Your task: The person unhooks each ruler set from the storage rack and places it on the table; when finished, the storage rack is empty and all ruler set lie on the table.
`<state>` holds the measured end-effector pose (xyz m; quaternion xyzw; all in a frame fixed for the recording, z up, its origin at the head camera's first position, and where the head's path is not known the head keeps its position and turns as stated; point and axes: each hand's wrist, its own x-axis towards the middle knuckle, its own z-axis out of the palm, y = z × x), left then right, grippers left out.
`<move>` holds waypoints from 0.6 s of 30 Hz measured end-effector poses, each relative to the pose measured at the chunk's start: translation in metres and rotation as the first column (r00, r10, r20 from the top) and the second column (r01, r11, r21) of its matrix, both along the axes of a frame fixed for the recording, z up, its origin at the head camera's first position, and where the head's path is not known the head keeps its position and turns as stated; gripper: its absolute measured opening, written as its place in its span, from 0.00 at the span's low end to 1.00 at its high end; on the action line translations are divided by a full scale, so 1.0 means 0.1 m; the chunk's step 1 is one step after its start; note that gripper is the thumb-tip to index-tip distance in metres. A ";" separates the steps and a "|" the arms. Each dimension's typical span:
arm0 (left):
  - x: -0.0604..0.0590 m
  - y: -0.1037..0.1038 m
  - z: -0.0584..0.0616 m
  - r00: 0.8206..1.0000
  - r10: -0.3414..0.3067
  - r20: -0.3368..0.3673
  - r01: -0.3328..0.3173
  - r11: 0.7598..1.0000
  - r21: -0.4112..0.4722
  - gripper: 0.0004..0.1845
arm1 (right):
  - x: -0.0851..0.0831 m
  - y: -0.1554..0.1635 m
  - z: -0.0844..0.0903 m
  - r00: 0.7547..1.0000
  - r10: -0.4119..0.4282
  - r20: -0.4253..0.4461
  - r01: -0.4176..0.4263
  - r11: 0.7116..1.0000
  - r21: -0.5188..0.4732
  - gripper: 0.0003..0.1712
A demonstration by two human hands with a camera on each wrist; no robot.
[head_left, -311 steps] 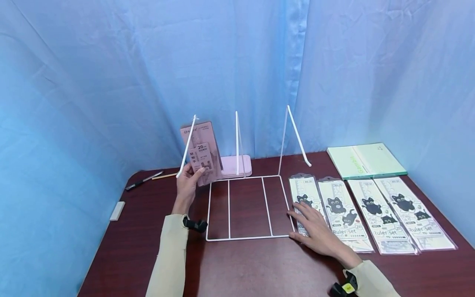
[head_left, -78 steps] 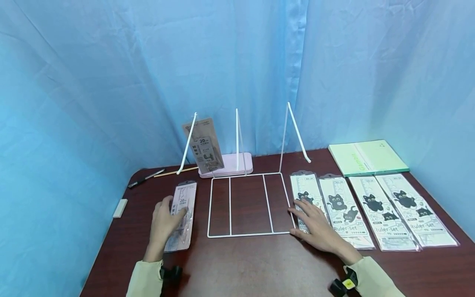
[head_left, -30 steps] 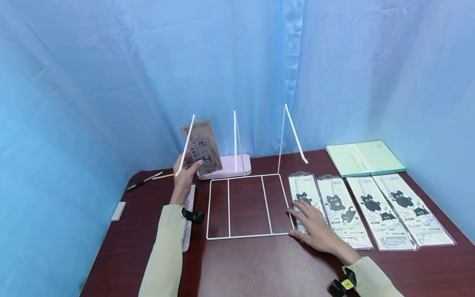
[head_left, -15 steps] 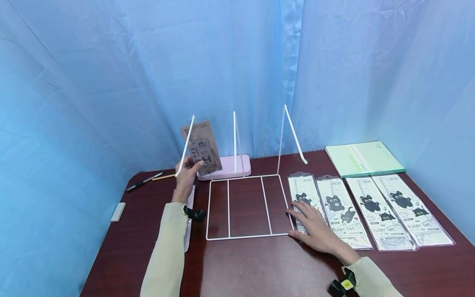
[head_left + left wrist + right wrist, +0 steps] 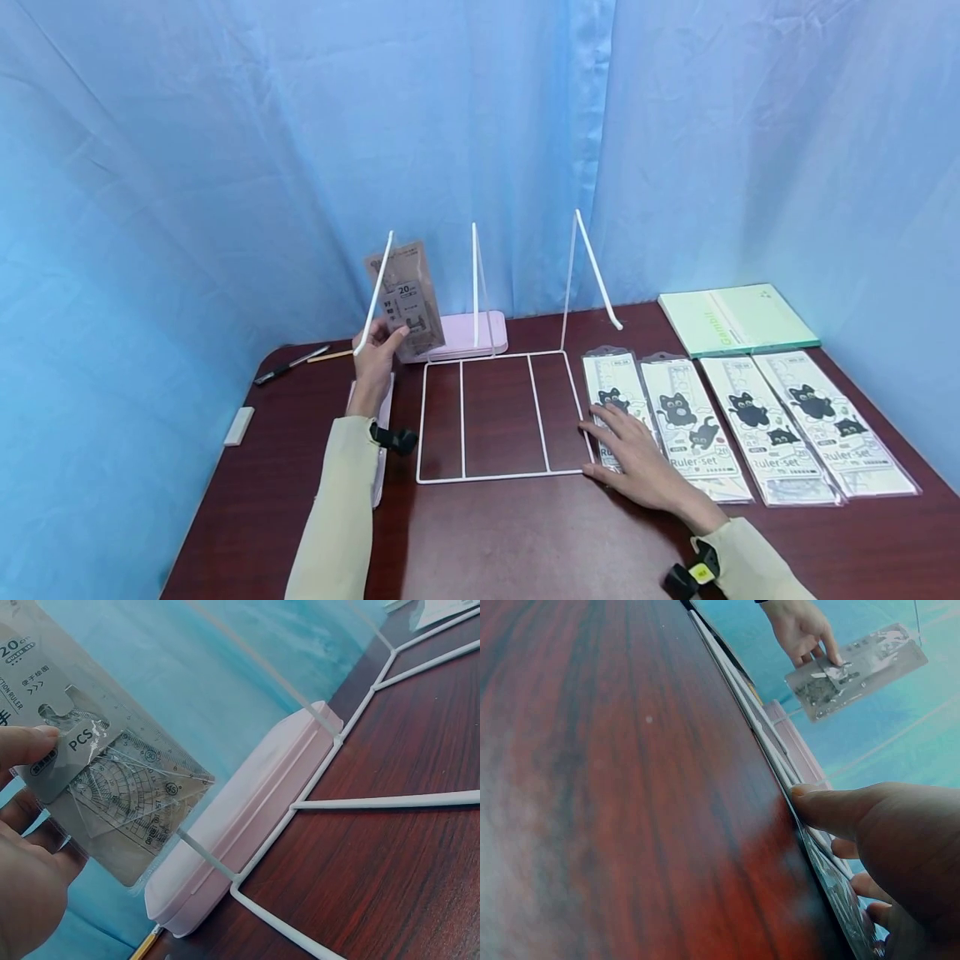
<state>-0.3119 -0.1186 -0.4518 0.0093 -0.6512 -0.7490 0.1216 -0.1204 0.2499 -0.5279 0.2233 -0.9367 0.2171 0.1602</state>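
**Ruler pack held up at the wire rack's left post**

Ruler pack (image 5: 406,300) is hanging in the air at the back left of the wire rack (image 5: 498,417), and we are pinching its lower edge with our left hand (image 5: 375,360), thumb on the front of the pack and fingers curled behind it. In the left wrist view we are seeing the clear sleeve with a protractor and set squares inside, the thumb (image 5: 26,742) pressing on its printed card. The pack is standing nearly upright, tilted a little, just behind the rack's leaning left post and above the pink case (image 5: 468,335) that is lying along the rack's back edge.

Our right hand (image 5: 637,462) is lying flat with fingers spread and straight, holding nothing, pressing on the nearest cat ruler set (image 5: 617,408) just beside the rack's right edge; in the right wrist view the thumb tip is touching the white wire. Three more cat ruler sets (image 5: 780,429) are lying side by side to the right, with a green notebook (image 5: 738,321) behind them. Under our left sleeve another ruler pack (image 5: 381,442) is lying flat on the dark red table (image 5: 525,542). Farther left, a pen (image 5: 288,365), a pencil (image 5: 330,357) and an eraser (image 5: 237,426) are lying near the table edge, with blue curtain (image 5: 225,167) behind everything.
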 end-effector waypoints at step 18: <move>0.20 -0.06 0.03 1.000 0.025 0.008 -0.025 1.000 0.002 0.09 | -0.01 0.01 -0.02 1.000 0.002 -0.010 -0.001 1.000 0.004 0.34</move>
